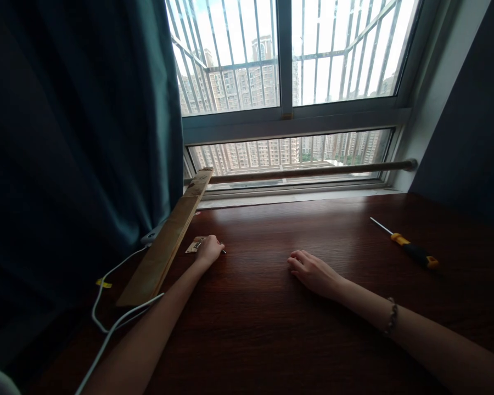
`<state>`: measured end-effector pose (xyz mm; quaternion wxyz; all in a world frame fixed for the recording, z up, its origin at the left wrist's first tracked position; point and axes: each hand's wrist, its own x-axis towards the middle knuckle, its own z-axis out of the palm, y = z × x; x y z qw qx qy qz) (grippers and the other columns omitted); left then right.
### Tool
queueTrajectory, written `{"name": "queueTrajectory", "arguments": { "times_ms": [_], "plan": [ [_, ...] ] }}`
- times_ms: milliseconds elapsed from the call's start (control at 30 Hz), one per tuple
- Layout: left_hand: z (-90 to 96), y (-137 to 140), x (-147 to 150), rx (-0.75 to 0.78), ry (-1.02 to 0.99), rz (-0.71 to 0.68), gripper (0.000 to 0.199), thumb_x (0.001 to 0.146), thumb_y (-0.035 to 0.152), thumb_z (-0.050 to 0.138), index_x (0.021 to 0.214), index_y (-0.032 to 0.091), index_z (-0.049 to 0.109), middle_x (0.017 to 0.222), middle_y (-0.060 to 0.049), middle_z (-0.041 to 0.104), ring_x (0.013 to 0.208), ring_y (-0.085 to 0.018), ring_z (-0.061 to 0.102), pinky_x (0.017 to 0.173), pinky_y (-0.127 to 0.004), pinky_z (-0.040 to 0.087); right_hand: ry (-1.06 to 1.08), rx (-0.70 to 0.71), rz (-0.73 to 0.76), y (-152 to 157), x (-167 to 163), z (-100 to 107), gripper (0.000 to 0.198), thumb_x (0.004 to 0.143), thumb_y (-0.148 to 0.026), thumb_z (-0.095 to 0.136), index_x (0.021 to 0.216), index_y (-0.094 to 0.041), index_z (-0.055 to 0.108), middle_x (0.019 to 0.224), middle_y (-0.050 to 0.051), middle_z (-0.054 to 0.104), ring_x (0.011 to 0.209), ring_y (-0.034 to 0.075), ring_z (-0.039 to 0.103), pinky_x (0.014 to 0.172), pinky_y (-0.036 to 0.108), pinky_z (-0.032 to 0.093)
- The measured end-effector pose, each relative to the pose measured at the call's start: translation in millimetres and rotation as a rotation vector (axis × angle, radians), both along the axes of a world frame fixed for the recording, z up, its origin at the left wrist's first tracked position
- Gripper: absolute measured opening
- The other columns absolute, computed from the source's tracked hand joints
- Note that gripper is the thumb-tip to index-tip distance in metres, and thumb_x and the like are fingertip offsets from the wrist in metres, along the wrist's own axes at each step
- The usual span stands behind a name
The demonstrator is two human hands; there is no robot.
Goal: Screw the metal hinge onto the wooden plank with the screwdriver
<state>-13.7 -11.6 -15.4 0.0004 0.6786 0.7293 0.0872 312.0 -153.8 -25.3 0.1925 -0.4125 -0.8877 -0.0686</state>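
Near the tabletop's (271,340) left edge, the left hand (209,251) curls its fingers over a small wooden block (194,244) beside the leaning wooden slat (164,244), seemingly steadying it, while the right hand (313,271) rests flat mid-table, fingers loosely together, holding nothing, well apart from the screwdriver (409,249) toward the right edge.

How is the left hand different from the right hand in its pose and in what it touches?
The left hand reaches far forward to a small wooden piece beside the plank; the right hand lies nearer on bare table. The left hand is curled, with something dark at its fingertips; the right hand holds nothing. Both rest on the table.
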Motion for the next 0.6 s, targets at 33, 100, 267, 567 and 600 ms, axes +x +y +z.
{"name": "queueTrajectory", "arguments": {
  "times_ms": [33,100,267,567,600],
  "plan": [
    [0.6,0,0,-0.01,-0.005,-0.008,0.019,0.073,0.029,0.055,0.078,0.014,0.066,0.083,-0.01,0.07,0.082,-0.021,0.063,0.063,-0.024,0.041,-0.006,-0.002,0.001,0,0,0,0.016,0.085,-0.014,0.048,0.1,-0.015,0.053,0.1,0.01,0.054,0.092,0.021,0.052,0.081,0.033,0.048],
    [2.0,1,0,-0.028,-0.01,-0.022,0.023,0.072,0.035,0.059,0.077,0.013,0.066,0.082,-0.011,0.07,0.081,-0.021,0.063,0.064,-0.024,0.041,-0.017,-0.007,0.003,0,0,0,0.016,0.085,-0.014,0.048,0.099,-0.015,0.054,0.099,0.01,0.054,0.093,0.021,0.052,0.081,0.033,0.048],
    [6.9,3,-3,-0.075,-0.004,-0.033,0.029,0.065,0.04,0.066,0.073,0.012,0.064,0.08,-0.014,0.069,0.082,-0.024,0.063,0.066,-0.026,0.041,-0.023,-0.018,0.004,0,1,1,0.016,0.086,-0.014,0.047,0.1,-0.014,0.054,0.098,0.009,0.055,0.092,0.02,0.052,0.081,0.032,0.047],
    [9.8,0,3,-0.203,-0.158,-0.031,0.014,0.063,0.025,0.063,0.059,0.012,0.061,0.059,-0.008,0.065,0.058,-0.018,0.061,0.052,-0.023,0.039,-0.034,-0.017,0.007,0,1,1,0.015,0.087,-0.014,0.045,0.097,-0.014,0.056,0.095,0.01,0.056,0.091,0.02,0.051,0.082,0.032,0.046],
    [9.6,-1,4,-0.223,-0.193,-0.042,0.014,0.063,0.024,0.062,0.055,0.012,0.061,0.055,-0.007,0.063,0.054,-0.016,0.059,0.05,-0.022,0.038,-0.032,-0.017,0.008,0,0,1,0.015,0.087,-0.014,0.046,0.097,-0.014,0.056,0.095,0.01,0.057,0.091,0.021,0.051,0.082,0.032,0.046]
  ]
}}
